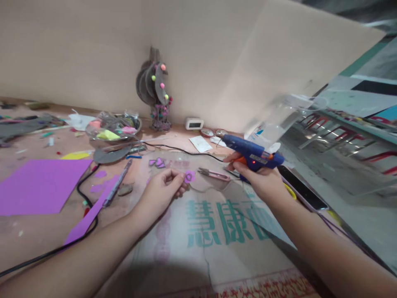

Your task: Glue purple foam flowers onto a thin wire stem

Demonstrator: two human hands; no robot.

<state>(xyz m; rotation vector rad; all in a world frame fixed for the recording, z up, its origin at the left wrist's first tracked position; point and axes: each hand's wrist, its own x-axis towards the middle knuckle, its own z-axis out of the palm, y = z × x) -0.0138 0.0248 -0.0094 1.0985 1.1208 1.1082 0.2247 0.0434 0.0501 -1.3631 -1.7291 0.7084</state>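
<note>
Between the thumb and fingers of my left hand is a small purple foam piece with a ring-shaped mark on it. My right hand grips a blue hot glue gun, its red light lit and its nozzle pointing up and to the left. Pink-handled thread snips lie between the two hands. A few small purple cut pieces rest on the mat just beyond my left hand. Under both hands spreads a printed sack with green characters.
Purple sheet, a pen and a black cord lie at left. Behind stand a bowl of coloured bits, a grey crescent ornament and a small digital clock. A phone sits near the right table edge.
</note>
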